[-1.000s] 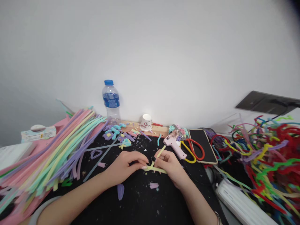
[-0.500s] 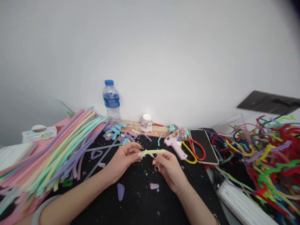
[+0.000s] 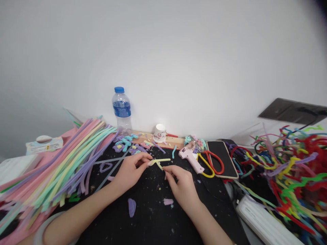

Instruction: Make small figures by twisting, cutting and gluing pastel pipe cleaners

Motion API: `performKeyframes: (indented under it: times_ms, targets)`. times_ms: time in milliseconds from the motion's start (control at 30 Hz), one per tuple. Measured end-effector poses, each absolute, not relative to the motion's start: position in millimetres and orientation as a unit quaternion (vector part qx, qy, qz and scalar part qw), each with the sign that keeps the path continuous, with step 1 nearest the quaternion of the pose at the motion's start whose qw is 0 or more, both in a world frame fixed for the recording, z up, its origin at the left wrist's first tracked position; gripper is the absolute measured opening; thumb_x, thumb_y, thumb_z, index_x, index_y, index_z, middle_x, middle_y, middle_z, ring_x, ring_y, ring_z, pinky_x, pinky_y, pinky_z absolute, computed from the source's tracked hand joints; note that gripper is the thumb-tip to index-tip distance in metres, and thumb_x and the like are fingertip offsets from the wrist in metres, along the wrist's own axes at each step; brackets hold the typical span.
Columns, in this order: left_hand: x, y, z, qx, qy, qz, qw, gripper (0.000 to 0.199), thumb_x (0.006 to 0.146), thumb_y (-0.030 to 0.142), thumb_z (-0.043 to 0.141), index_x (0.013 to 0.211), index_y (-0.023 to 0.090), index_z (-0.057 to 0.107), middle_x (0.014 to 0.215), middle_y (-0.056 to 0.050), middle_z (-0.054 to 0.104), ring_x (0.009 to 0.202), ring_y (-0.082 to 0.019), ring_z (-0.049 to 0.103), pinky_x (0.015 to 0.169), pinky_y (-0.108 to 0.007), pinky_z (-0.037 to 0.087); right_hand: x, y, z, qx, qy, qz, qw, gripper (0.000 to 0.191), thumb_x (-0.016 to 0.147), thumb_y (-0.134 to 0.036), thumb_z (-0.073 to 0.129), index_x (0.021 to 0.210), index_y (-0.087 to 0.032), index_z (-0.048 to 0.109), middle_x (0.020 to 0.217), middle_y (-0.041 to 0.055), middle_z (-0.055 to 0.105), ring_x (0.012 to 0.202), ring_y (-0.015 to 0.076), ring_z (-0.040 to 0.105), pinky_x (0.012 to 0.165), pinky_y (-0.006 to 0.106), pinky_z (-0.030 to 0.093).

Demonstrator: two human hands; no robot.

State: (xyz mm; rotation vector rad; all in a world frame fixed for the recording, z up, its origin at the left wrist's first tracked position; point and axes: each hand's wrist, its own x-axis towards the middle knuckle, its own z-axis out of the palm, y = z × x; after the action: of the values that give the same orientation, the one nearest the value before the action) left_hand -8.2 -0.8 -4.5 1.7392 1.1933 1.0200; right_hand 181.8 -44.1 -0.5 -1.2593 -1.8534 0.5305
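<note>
A pale yellow pipe cleaner (image 3: 163, 160) is bent into a fork, with one arm pointing right and another slanting down. My left hand (image 3: 134, 170) pinches its left end between thumb and fingertips. At the tip of the lower arm, my right hand (image 3: 180, 180) is closed in a pinch. Below the hands, a folded purple piece (image 3: 131, 208) and a short lilac piece (image 3: 168, 201) lie on the black mat (image 3: 148, 226).
Long pastel pipe cleaners (image 3: 74, 160) are heaped at left; a colourful tangle (image 3: 293, 163) fills the right. Behind stand a water bottle (image 3: 122, 110) and paper cup (image 3: 159, 133). A pink glue gun (image 3: 191, 159), scissors (image 3: 216, 163) and phone (image 3: 222, 158) lie at right.
My right hand has shifted from the straight upper arm of the yellow pipe cleaner to its lower arm, which now slants further out. The piece has moved slightly left and up.
</note>
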Motion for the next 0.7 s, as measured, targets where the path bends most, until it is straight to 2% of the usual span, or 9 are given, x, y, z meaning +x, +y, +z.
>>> performKeyframes:
  times_ms: [167,367,467,567,700]
  targets:
    - [-10.4,-2.3,-4.3,0.79,0.416,0.338,0.298,0.015,0.083,0.016,0.048,0.092,0.021,0.059,0.079,0.0,0.065,0.075,-0.014,0.06,0.074,-0.026,0.044,186.0,-42.7,0.7,-0.477,-0.745,0.18,0.43,0.018,0.084,-0.01,0.05,0.086,-0.02,0.065,0.083,0.0036,0.069,0.077,0.016,0.063,0.071,0.025,0.047]
    - [-12.9,-4.0,2.1,0.843,0.341,0.291,0.297,0.018,0.086,0.014,0.044,0.091,0.021,0.06,0.089,-0.001,0.065,0.082,-0.014,0.058,0.077,-0.025,0.042,193.4,-37.7,5.3,-0.508,-0.697,0.198,0.466,0.013,0.08,-0.013,0.055,0.077,-0.018,0.067,0.076,0.0034,0.068,0.072,0.0158,0.062,0.066,0.025,0.047]
    - [-13.1,-5.0,6.1,0.826,0.327,0.284,0.362,0.016,0.085,0.017,0.046,0.091,0.021,0.061,0.088,-0.001,0.065,0.078,-0.014,0.059,0.074,-0.025,0.043,198.0,-32.8,6.1,-0.522,-0.662,0.251,0.475,0.01,0.076,-0.016,0.058,0.074,-0.018,0.068,0.071,0.0025,0.065,0.064,0.0146,0.058,0.058,0.024,0.044]
    - [-12.7,-6.3,7.9,0.752,0.345,0.275,0.49,0.013,0.082,0.024,0.054,0.091,0.021,0.062,0.077,0.0,0.063,0.071,-0.014,0.057,0.067,-0.024,0.043,201.7,-27.7,5.5,-0.53,-0.6,0.365,0.475,0.007,0.071,-0.022,0.063,0.071,-0.017,0.068,0.062,-0.0003,0.062,0.054,0.0117,0.052,0.05,0.023,0.039]
    - [-12.0,-6.8,6.4,0.65,0.338,0.29,0.616,0.014,0.075,0.025,0.064,0.088,0.021,0.062,0.072,0.002,0.059,0.067,-0.012,0.053,0.066,-0.023,0.042,202.9,-25.3,4.1,-0.527,-0.525,0.492,0.453,0.013,0.067,-0.028,0.066,0.069,-0.015,0.065,0.054,-0.0035,0.056,0.044,0.0073,0.041,0.042,0.019,0.029]
